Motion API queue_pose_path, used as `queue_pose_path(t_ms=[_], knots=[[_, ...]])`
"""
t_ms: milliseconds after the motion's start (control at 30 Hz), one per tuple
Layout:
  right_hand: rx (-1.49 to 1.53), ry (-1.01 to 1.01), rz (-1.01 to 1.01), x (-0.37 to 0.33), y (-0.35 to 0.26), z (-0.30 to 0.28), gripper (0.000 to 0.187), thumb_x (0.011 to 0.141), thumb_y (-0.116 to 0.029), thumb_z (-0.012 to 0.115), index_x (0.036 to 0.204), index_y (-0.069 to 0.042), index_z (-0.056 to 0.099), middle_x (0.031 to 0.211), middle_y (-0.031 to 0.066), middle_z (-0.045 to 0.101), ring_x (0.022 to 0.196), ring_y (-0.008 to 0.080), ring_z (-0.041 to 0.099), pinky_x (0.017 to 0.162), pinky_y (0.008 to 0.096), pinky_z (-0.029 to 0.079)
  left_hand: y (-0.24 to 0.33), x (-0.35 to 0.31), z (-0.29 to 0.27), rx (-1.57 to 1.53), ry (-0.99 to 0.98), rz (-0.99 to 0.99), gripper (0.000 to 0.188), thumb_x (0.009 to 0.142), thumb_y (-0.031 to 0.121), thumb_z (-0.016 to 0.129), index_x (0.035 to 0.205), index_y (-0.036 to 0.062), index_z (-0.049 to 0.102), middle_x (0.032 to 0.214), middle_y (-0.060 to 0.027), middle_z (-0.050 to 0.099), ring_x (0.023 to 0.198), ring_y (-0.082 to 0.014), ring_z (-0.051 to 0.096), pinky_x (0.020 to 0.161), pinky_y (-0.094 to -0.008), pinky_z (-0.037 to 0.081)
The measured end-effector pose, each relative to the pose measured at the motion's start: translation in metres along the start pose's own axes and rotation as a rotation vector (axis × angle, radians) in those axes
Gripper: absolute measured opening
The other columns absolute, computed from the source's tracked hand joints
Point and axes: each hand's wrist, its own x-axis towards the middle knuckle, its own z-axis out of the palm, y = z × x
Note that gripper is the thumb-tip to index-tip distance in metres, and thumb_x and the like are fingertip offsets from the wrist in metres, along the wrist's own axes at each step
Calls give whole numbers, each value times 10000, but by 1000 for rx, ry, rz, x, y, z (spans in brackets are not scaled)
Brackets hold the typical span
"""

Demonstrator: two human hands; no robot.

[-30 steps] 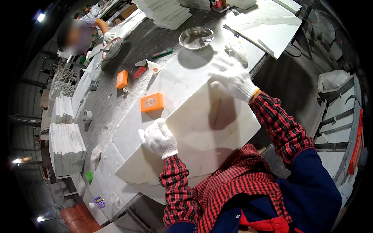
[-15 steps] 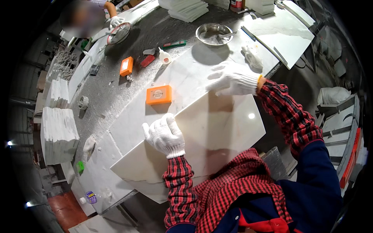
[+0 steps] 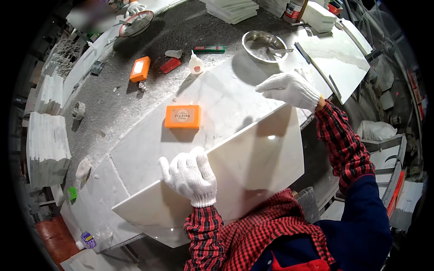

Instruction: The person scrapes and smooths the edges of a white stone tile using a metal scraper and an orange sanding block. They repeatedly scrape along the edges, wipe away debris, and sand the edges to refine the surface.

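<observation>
A glossy white marble-look stone slab [image 3: 253, 167] is tilted against the worktable's near side, its lower part by my apron. My left hand [image 3: 192, 176], in a white knitted glove, is closed over its upper edge, left of the middle. Just beyond the slab's far right corner, my gloved right hand [image 3: 291, 90] hovers with fingers stretched out and nothing visible in it. On the pale table slab [image 3: 144, 149] beyond my left hand lies an orange hand pad [image 3: 182, 117]. A steel bowl [image 3: 264, 46] with grey paste and a spatula stands past my right hand.
A second orange pad [image 3: 140, 69], a red block [image 3: 170, 65], a small white squeeze bottle [image 3: 195, 65] and a green box [image 3: 209, 49] lie farther back. White slabs [image 3: 48, 151] are stacked at left. A co-worker's gloved hand [image 3: 134, 7] is beside another bowl [image 3: 136, 23].
The slab has tipped slightly, with my left hand still on its edge. My right hand has moved right, off the slab's corner area. The view has shifted a little.
</observation>
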Motion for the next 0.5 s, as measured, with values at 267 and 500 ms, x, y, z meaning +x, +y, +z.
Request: queue_pose_path(t_ms=[267, 500], knots=[[-245, 499, 54, 19, 30, -12, 191, 921, -220, 740, 1054, -103, 810, 993, 102, 787, 876, 259, 753, 806, 348, 586, 2, 0, -4, 64, -79, -39, 235, 992, 231, 595, 830, 114, 717, 774, -24, 642, 807, -242, 599, 890, -489, 437], [-440, 491, 367, 4, 51, -36, 282, 955, -332, 677, 1082, -102, 782, 1007, 151, 757, 926, 334, 731, 822, 408, 566, -2, -3, 0, 56, -130, -60, 239, 992, 266, 590, 854, 132, 732, 794, -7, 658, 836, -237, 612, 965, -506, 435]])
